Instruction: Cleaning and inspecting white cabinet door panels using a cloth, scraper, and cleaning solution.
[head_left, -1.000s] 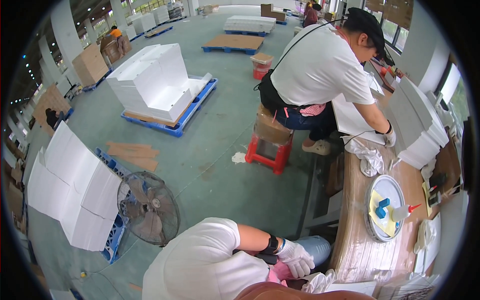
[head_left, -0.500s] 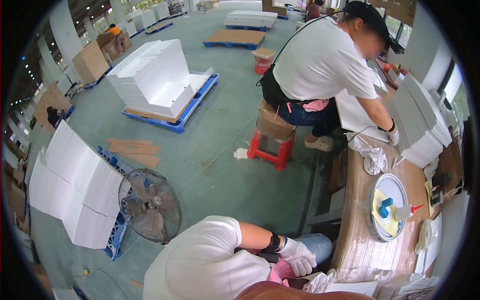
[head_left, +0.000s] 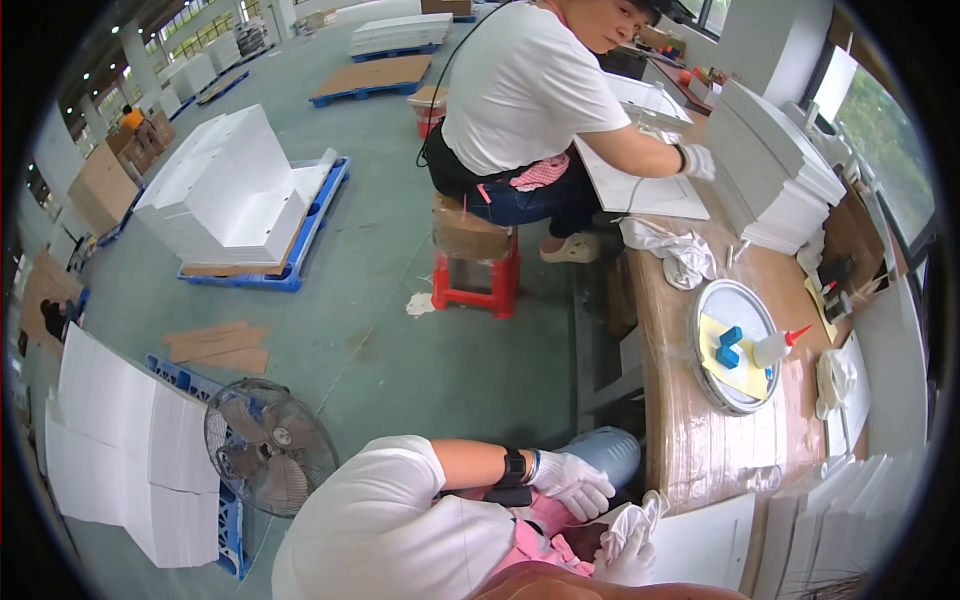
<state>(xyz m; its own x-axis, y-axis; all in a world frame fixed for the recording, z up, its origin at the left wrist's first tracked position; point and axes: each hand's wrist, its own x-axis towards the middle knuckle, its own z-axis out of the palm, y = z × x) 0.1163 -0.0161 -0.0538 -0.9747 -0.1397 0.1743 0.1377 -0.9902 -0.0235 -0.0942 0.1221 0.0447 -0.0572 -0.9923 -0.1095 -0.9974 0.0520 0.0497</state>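
In the head view, the left hand, gloved in white, rests over the lap, its fingers close together and curled; I cannot tell whether they grip anything. The right hand, also gloved, is lower down, its fingers clamped on a bunched white cloth at the table's near edge; the gathered grip probably keeps its loose folds together. A pink cloth covers the lap, perhaps guarding the clothes. Just beside the right hand lies a flat white panel, and upright panels stand farther right, likely leaned together to save room. On the film-wrapped table, a round lid seems to serve as a tray, keeping a yellow sheet, two blue blocks and a red-tipped bottle in reach. Farther along, a co-worker sits on a carton set upon a red stool, presumably for height.
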